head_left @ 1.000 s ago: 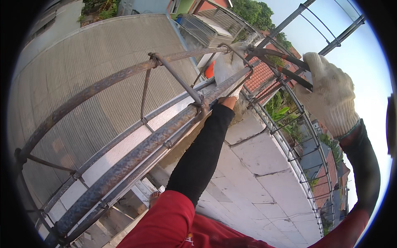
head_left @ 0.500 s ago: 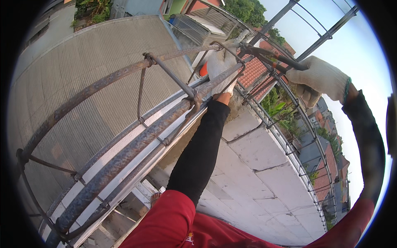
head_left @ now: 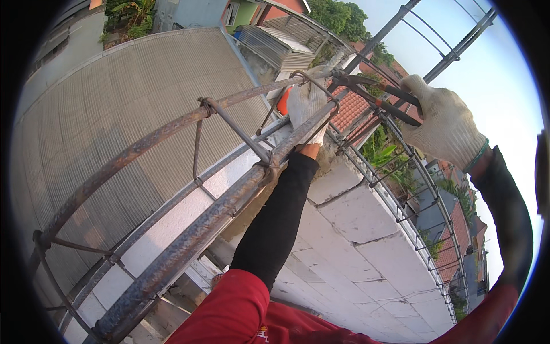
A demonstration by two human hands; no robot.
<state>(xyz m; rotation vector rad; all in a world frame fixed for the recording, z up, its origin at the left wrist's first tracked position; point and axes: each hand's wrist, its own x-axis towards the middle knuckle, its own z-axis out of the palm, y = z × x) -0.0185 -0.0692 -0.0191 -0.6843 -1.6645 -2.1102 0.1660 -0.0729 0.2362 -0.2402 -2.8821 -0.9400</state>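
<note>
My right hand (head_left: 444, 120), in a white knit glove, is closed around the handles of a pair of long-handled pincers (head_left: 395, 103). The handles stand apart, and the jaws meet the bars at the joint near my left hand. My left hand (head_left: 306, 106), gloved too, grips the rusty rebar cage (head_left: 212, 209) near its far end. A thick lower bar crosses in front of that hand, so its fingers are mostly hidden. Bent stirrups link the cage's long bars. A stirrup (head_left: 335, 103) loops round the bars beside my left hand.
A wall of pale blocks (head_left: 361, 229) runs below my arms. Another rebar cage (head_left: 427, 178) runs along its right side, and upright bars (head_left: 389, 28) rise beyond the joint. A corrugated roof (head_left: 149, 109) lies lower on the left. Tiled-roof houses and trees stand behind.
My right hand has shifted slightly down with its grip changed, and the pincer handles show farther apart. My left hand stays in place on the cage. The view has shifted slightly.
</note>
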